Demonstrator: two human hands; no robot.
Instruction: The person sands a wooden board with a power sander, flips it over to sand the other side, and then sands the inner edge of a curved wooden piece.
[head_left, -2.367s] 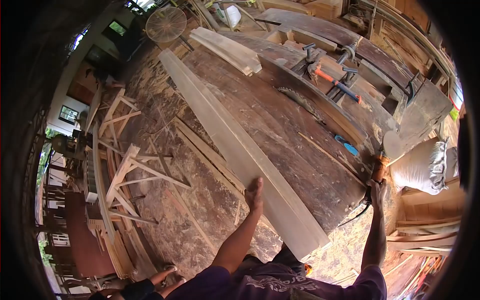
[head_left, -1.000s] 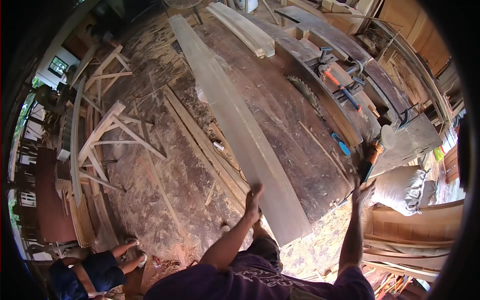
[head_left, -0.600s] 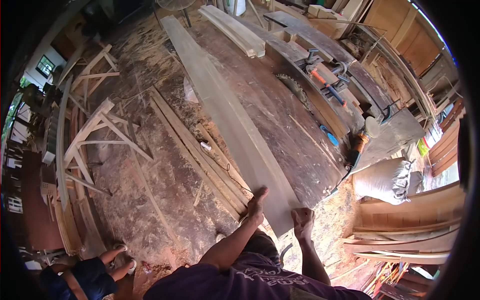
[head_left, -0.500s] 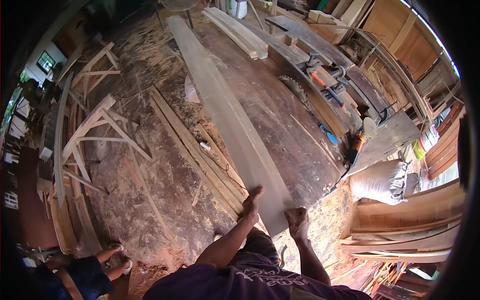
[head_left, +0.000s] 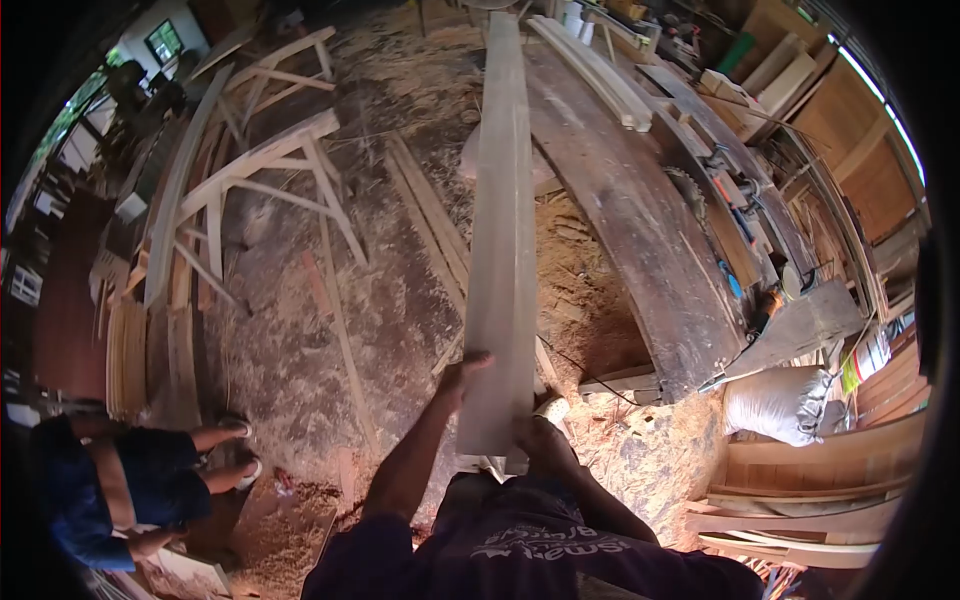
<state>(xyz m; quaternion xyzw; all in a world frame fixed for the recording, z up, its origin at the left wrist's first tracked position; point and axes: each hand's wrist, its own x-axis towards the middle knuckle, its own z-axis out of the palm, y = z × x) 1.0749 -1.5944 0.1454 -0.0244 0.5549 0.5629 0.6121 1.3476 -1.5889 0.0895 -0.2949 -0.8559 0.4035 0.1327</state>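
left hand (head_left: pixel 466 380) and right hand (head_left: pixel 548 446) grasp opposite sides of the long plank (head_left: pixel 502 230) at its near end, beyond the left edge of the workbench (head_left: pixel 640 225), whose edge the far end could strike if leverage twists the grip.

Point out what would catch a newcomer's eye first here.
The long wooden board comes first, running up the middle of the view, with the left hand and right hand holding its near end by opposite edges. Next is the big worn table to its right, with a plump white sack beyond the table's near end. Wooden sawhorses stand at upper left.
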